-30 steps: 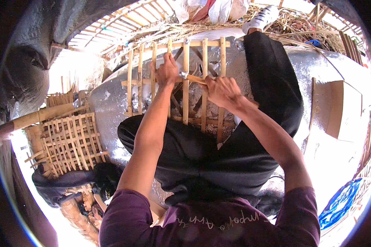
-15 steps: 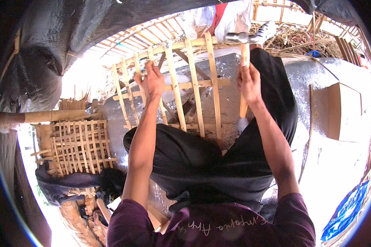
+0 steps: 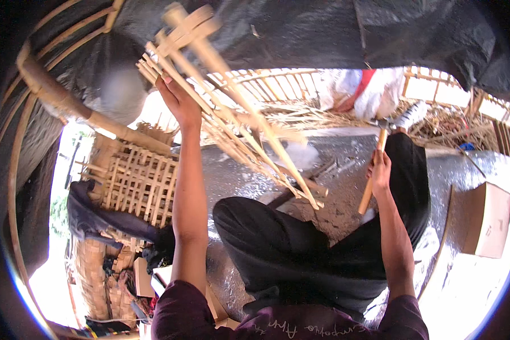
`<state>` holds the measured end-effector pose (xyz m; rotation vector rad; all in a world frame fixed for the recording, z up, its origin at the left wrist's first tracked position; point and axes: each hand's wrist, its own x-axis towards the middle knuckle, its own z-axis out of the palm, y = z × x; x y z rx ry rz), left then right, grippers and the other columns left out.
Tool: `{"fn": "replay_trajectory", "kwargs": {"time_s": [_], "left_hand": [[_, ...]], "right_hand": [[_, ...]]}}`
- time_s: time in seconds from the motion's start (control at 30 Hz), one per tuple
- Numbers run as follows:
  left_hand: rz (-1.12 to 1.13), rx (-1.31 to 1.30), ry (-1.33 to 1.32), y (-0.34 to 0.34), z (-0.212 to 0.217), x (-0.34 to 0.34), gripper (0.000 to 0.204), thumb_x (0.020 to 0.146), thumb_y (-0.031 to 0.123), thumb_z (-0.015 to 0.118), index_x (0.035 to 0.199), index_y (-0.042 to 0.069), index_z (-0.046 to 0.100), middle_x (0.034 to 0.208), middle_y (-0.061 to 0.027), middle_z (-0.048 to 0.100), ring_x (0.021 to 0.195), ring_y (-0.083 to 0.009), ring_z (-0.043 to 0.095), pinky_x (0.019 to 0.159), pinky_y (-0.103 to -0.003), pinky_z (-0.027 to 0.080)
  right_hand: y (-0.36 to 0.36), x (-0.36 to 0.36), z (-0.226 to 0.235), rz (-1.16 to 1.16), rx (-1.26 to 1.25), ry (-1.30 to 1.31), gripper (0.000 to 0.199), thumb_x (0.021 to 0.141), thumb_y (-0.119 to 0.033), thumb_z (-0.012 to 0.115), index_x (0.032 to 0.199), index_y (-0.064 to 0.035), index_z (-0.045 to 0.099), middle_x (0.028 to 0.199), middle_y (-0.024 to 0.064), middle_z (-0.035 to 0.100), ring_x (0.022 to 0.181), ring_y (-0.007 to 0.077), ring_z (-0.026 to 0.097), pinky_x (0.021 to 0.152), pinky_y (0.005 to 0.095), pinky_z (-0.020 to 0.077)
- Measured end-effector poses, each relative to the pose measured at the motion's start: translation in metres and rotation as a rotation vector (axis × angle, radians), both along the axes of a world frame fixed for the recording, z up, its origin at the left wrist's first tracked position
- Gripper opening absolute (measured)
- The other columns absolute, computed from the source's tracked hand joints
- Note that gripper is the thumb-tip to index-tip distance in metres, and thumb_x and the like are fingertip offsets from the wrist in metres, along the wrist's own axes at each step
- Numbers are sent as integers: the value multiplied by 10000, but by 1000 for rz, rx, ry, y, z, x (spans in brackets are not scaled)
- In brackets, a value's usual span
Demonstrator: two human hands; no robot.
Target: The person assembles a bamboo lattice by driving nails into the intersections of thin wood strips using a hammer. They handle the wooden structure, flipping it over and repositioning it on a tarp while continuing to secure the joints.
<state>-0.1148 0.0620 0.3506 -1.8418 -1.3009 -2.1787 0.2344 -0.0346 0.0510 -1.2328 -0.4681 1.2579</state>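
My left hand (image 3: 180, 103) is closed on the far left side of a slatted bamboo frame (image 3: 253, 113). Tilted up on edge, the frame slants from the upper left down toward my knees, its upper end blurred by motion. Its lower end hangs close to the ground in front of my crossed legs. In my right hand (image 3: 380, 169) is a hammer (image 3: 366, 196), gripped by its pale wooden handle. The hammer's metal head points away from me, near my right foot (image 3: 411, 115). A dark bar (image 3: 286, 196) lies on the ground behind the frame's lower end.
Shiny sheeting (image 3: 232, 170) covers the ground. A woven bamboo panel (image 3: 141, 181) and dark cloth (image 3: 107, 218) are at the left. An open cardboard box (image 3: 484, 221) stands at the right. Bamboo scraps (image 3: 459, 126) are heaped along the far side, below a dark tarp (image 3: 323, 34).
The bamboo frame has been lifted and tilted upward to the left by my left hand. My right hand still holds the hammer, now lower in view. The view itself has shifted.
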Motion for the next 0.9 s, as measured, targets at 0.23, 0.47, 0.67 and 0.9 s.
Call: {"fn": "replay_trajectory", "kwargs": {"time_s": [0.23,0.47,0.67,0.9], "left_hand": [[-445,199,-158,-21,-17,-32,437,1029,407,366,1262,42,424,488,-47,389,420,-135,388,444,-275,380],[-358,186,-112,-91,-29,-39,432,1031,396,359,1262,36,421,495,-47,390,427,-136,388,449,-273,378],[-310,160,-90,-115,-36,-42,428,1033,387,353,1262,32,419,501,-48,390,433,-137,388,454,-272,377],[-307,123,-93,-126,-51,-36,422,1036,376,345,1262,27,416,507,-49,391,440,-138,388,460,-271,376]], "right_hand": [[-1,20,-13,18,51,-102,404,983,-497,488,786,-151,418,546,-60,346,410,54,343,378,236,279],[-8,-13,9,209,111,-280,348,996,-430,506,835,-123,476,581,-70,394,434,44,377,395,235,311],[-33,-66,22,460,319,-530,353,983,-372,555,957,-20,573,617,-23,456,541,64,402,467,273,333],[-47,-82,24,617,435,-744,367,968,-346,567,888,12,546,560,49,423,532,103,405,490,319,351]]}}
